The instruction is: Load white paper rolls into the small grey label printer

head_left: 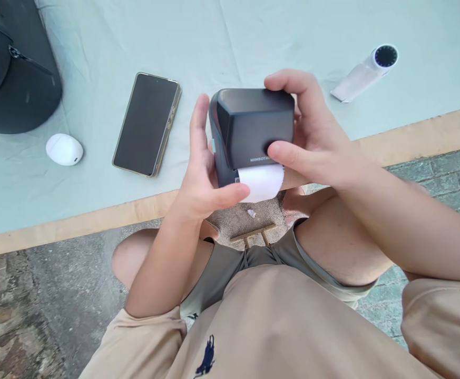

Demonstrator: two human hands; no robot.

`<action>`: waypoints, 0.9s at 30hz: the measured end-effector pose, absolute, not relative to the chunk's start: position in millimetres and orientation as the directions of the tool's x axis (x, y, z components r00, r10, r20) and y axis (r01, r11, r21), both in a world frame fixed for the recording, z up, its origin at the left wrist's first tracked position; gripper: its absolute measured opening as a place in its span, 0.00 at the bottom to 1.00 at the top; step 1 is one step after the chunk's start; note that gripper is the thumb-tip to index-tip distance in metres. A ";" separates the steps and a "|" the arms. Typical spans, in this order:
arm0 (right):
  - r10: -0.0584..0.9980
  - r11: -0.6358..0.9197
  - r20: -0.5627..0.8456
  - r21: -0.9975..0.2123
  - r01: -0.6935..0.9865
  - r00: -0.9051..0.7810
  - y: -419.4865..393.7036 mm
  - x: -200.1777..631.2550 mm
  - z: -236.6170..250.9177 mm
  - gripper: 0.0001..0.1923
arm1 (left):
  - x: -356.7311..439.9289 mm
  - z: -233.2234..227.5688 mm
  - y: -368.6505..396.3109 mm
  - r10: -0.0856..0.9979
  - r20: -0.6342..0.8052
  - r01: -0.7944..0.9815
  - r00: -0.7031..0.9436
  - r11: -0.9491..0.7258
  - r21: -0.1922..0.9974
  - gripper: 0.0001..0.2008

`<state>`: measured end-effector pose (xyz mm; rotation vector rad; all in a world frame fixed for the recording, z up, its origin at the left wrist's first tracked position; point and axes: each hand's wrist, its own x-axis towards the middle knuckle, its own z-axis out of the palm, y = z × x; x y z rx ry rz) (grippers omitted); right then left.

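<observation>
Between my two hands is a black label printer (259, 126) with "NIIMBOT" lettering, held up over the table's near edge. A white strip of label paper (263, 181) curls out of its front slot. My left hand (206, 173) grips the printer's left side, its thumb lying against the edge of the paper. On the right side, my right hand (309, 126) is closed round the casing, one digit on the top and another pressing the front near the lettering. The fingers beneath the printer are hidden.
A smartphone (146, 123) lies left of the printer on the pale cloth (237, 42). Beyond it are a white rounded case (64, 149) and a black zippered bag (16, 68). At the right lies a white cylindrical device (364, 73) with a dark round end.
</observation>
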<state>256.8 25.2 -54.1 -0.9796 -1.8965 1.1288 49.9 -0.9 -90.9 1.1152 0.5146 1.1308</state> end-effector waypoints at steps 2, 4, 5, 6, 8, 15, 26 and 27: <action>0.848 0.237 0.126 -0.959 0.156 -0.515 25.0 255.0 -52.8 0.35 | 53.7 -85.3 -3.1 0.924 0.132 -0.459 0.358 0.051 0.887 0.45; 0.843 0.219 0.115 -0.966 0.139 -0.525 24.5 253.8 -51.1 0.35 | 57.4 -78.1 -5.8 0.947 0.054 -0.451 0.316 0.100 0.887 0.35; 0.845 0.230 0.124 -0.962 0.144 -0.520 24.1 253.6 -50.2 0.35 | 58.8 -75.1 -6.9 0.956 0.026 -0.443 0.292 0.111 0.890 0.32; 0.846 0.237 0.132 -0.961 0.143 -0.517 23.6 253.4 -49.3 0.35 | 59.9 -73.1 -7.6 0.961 0.005 -0.431 0.275 0.119 0.895 0.29; 0.848 0.234 0.134 -0.963 0.136 -0.513 22.3 253.3 -47.6 0.34 | 60.6 -72.5 -7.6 0.966 -0.009 -0.410 0.259 0.118 0.905 0.29; 0.862 0.191 0.117 -0.976 0.101 -0.494 19.3 252.0 -44.4 0.33 | 57.0 -83.9 -1.4 0.956 0.071 -0.446 0.286 0.067 0.892 0.30; 0.787 0.364 0.174 -0.905 0.218 -0.591 25.9 260.4 -44.6 0.36 | 61.9 -73.9 -5.0 0.964 0.032 -0.516 0.263 0.112 0.849 0.22; 0.788 0.421 0.221 -0.874 0.242 -0.574 26.5 261.7 -44.4 0.34 | 62.8 -73.6 -4.4 0.967 0.031 -0.529 0.251 0.111 0.841 0.21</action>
